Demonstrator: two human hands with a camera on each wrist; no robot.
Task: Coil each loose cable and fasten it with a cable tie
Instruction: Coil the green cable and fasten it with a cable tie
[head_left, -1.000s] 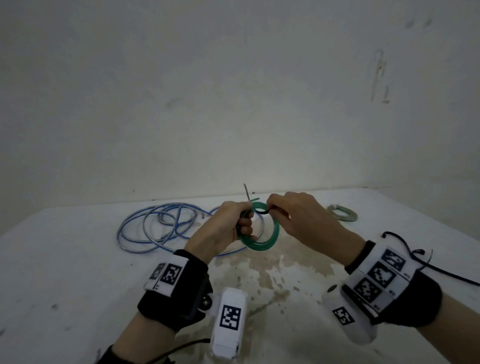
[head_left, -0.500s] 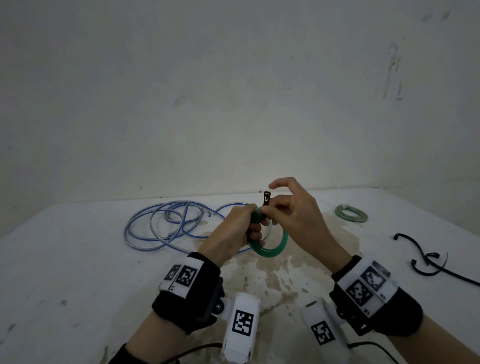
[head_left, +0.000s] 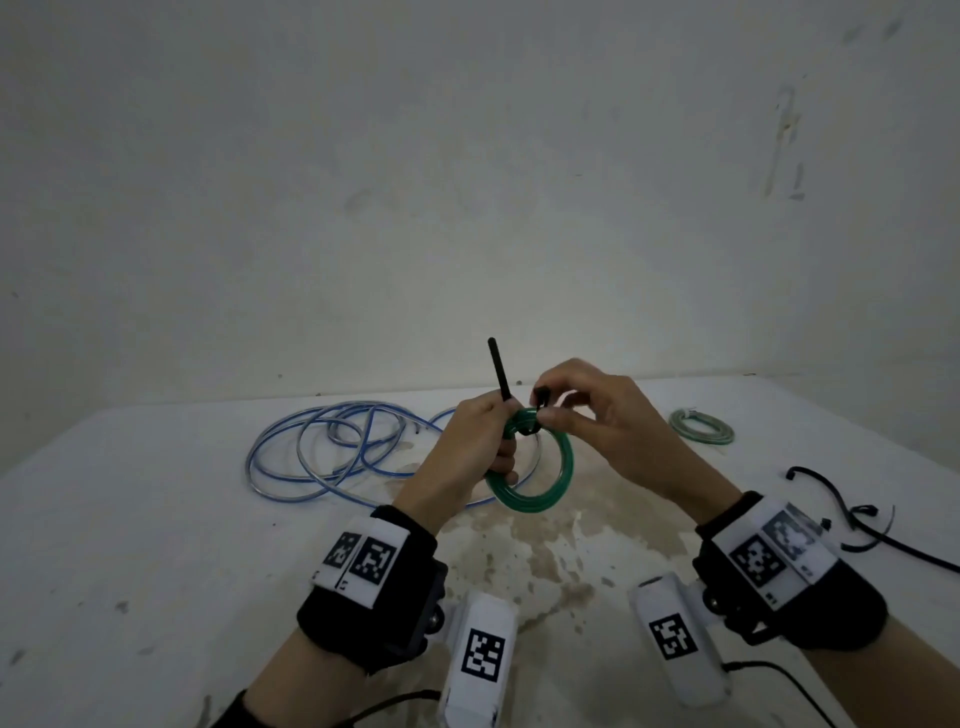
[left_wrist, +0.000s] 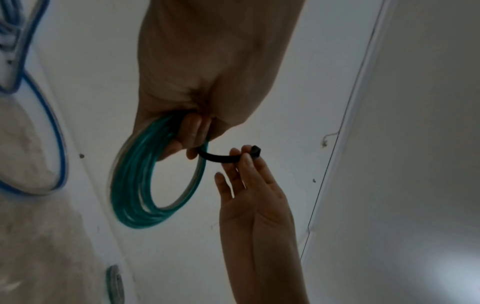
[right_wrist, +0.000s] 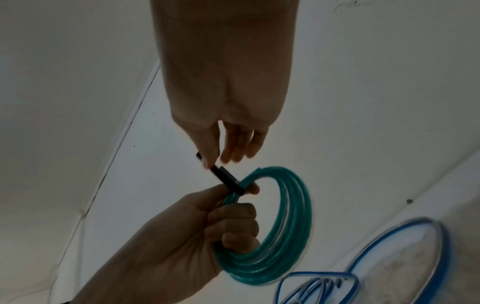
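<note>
My left hand (head_left: 483, 441) grips a coiled green cable (head_left: 553, 486) held upright above the white table (head_left: 156, 519). A black cable tie (head_left: 501, 371) is looped round the coil's top; its tail sticks up past my left fingers. My right hand (head_left: 582, 415) pinches the tie's head end (head_left: 541, 397) between thumb and forefinger, the other fingers loosely spread. In the left wrist view the green coil (left_wrist: 130, 185) hangs from my fingers and the tie (left_wrist: 221, 159) bridges to the right fingertips. The right wrist view shows the tie (right_wrist: 228, 180) crossing the coil (right_wrist: 293, 226).
A loose blue cable (head_left: 332, 447) sprawls on the table behind my left hand. A small tied green coil (head_left: 701, 427) lies at the back right. Spare black cable ties (head_left: 852, 514) lie at the right edge. A brown stain (head_left: 545, 545) marks the middle.
The tie's tail now stands up above my left hand, and my right hand has shifted to pinch the head end beside it. The coil stays in my left grip.
</note>
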